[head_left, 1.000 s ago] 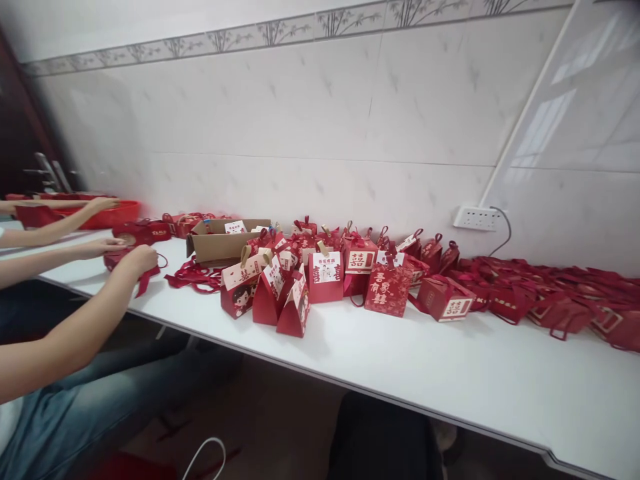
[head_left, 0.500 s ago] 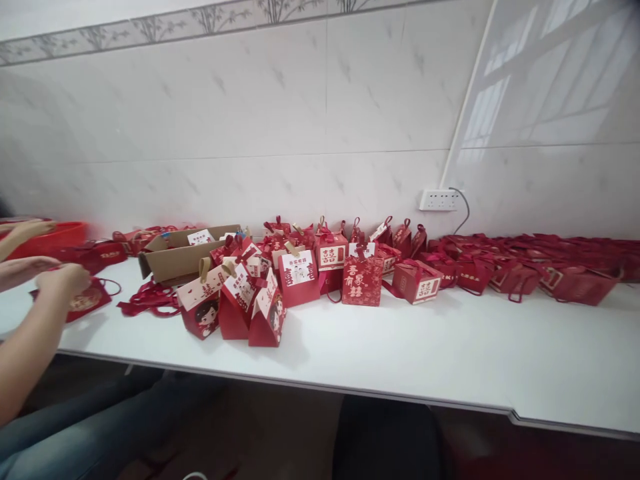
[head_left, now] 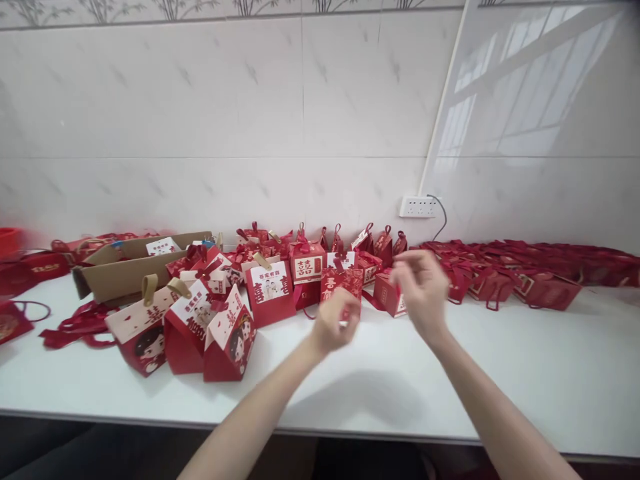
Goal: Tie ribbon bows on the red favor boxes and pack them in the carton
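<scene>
Both my hands hover over the white table (head_left: pixel 450 373), in front of a cluster of red paper gift boxes. My left hand (head_left: pixel 336 327) is curled into a loose fist just before a flat-fronted red box with gold characters (head_left: pixel 341 283). My right hand (head_left: pixel 421 291) is raised with its fingers bent and somewhat apart, blurred by motion, near a small red box (head_left: pixel 389 295). Nothing shows inside either hand. Three taller red and white boxes with cartoon faces (head_left: pixel 200 330) stand at the front left.
An open cardboard carton (head_left: pixel 125 270) lies on its side at the left, with loose red ribbons (head_left: pixel 75 327) before it. A long row of flat red bags (head_left: pixel 530 270) runs along the wall at the right. A wall socket (head_left: pixel 417 207) sits above the table.
The view has swung right and the other person's arms at the left have left the picture. My two hands have come up into view over the table.
</scene>
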Motion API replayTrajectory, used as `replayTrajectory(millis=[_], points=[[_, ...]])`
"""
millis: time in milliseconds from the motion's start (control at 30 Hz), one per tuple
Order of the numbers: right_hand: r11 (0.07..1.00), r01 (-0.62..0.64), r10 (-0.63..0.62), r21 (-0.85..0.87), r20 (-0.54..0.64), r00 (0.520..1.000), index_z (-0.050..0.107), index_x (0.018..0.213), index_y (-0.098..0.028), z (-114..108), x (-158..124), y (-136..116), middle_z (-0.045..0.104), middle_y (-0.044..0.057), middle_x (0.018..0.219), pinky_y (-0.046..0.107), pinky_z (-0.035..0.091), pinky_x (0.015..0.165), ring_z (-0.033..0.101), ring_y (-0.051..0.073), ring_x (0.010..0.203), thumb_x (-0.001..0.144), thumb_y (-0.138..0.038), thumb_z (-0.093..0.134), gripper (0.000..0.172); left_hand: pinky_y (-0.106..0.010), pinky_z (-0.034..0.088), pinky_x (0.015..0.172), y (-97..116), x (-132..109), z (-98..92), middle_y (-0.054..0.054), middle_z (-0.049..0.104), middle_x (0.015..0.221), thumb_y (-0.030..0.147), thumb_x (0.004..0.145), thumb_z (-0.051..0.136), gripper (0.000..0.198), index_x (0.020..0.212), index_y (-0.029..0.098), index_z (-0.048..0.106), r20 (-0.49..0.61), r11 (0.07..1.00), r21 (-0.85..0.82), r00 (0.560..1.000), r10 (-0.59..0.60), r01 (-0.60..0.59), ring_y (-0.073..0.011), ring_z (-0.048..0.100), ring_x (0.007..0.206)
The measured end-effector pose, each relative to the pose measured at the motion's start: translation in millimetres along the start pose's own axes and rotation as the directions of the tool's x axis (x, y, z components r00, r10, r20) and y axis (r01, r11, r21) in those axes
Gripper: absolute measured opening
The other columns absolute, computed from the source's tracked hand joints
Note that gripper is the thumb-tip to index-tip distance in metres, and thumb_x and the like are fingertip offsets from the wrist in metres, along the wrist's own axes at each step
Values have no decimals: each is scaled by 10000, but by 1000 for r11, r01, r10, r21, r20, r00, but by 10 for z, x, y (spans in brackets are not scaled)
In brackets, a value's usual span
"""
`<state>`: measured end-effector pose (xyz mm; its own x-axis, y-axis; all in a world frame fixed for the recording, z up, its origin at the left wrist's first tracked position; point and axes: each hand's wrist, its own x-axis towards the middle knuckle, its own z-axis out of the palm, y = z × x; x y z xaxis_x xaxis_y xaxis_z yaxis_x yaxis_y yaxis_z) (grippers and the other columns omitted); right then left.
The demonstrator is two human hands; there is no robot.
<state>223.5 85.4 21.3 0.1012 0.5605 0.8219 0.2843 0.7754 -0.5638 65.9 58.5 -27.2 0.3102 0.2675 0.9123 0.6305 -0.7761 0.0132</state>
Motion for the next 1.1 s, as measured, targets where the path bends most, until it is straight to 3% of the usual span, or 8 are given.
replayTrajectory(millis=[100, 167, 267, 367, 500, 633, 867, 1100], points=[[994, -102, 103, -46, 4, 995, 566, 975, -169, 329, 18, 398, 581, 137, 994, 377, 502, 752, 589, 246, 912, 773, -300, 608, 245, -360, 494, 813, -593, 78, -9, -98, 584, 958, 117, 828, 432, 231, 1043, 159, 505, -201, 980, 10, 960, -194, 200, -196, 577, 927], [990, -132, 134, -47, 37, 990, 542, 1047, -163, 521, -18, 630, 567, 179, 1096, 406, 492, 802, 571, 292, 1013, 746, -307, 627, 344, -417, 453, 906, -822, 42, 15, -129, 556, 1079, 158, 817, 483, 301, 1117, 155, 464, -234, 961, 3, 935, -268, 276, -230, 535, 1058], [986, -164, 166, -27, 116, 979, 538, 1005, -191, 651, -127, 793, 643, 126, 973, 386, 515, 739, 633, 266, 894, 821, -317, 532, 223, -451, 383, 996, -909, -59, 43, -140, 516, 1229, 242, 808, 540, 435, 1217, 169, 414, -84, 903, -48, 899, -429, 426, -247, 485, 1166], [982, -191, 190, -12, 184, 964, 528, 896, -211, 617, -259, 733, 660, 60, 832, 342, 524, 674, 647, 221, 760, 861, -321, 477, 127, -436, 365, 1014, -846, -81, 9, -123, 523, 1265, 300, 776, 591, 518, 1244, 177, 408, 119, 791, -149, 804, -582, 594, -242, 493, 1172], [993, -119, 113, 4, 279, 954, 504, 985, -218, 538, -380, 494, 635, 46, 889, 316, 512, 697, 627, 192, 801, 862, -256, 474, 132, -308, 463, 856, -755, 5, -77, -34, 663, 947, 324, 778, 588, 234, 968, 188, 582, 200, 663, -317, 732, -652, 678, -179, 613, 911], [999, 53, -51, 1, 281, 958, 520, 1021, -228, 540, -416, 310, 588, 57, 986, 327, 480, 798, 580, 192, 942, 826, -162, 512, 206, -240, 465, 677, -675, 48, -124, 13, 623, 657, 326, 787, 579, 198, 655, 179, 581, 165, 637, -400, 735, -657, 659, -128, 582, 652], [998, 53, -43, -43, 206, 978, 528, 905, -220, 555, -434, 247, 578, 23, 843, 299, 467, 717, 563, 163, 791, 824, -158, 527, 102, -233, 470, 676, -536, 86, -166, -2, 651, 710, 277, 801, 566, 157, 705, 169, 629, 236, 635, -459, 774, -587, 622, -130, 591, 680], [996, 60, -42, -71, 228, 973, 513, 810, -212, 574, -452, 219, 538, 12, 766, 283, 443, 644, 525, 152, 710, 815, -169, 524, 44, -218, 457, 632, -461, 75, -142, 16, 604, 663, 223, 792, 587, 130, 675, 175, 613, 73, 741, -411, 830, -553, 531, -102, 548, 629]])
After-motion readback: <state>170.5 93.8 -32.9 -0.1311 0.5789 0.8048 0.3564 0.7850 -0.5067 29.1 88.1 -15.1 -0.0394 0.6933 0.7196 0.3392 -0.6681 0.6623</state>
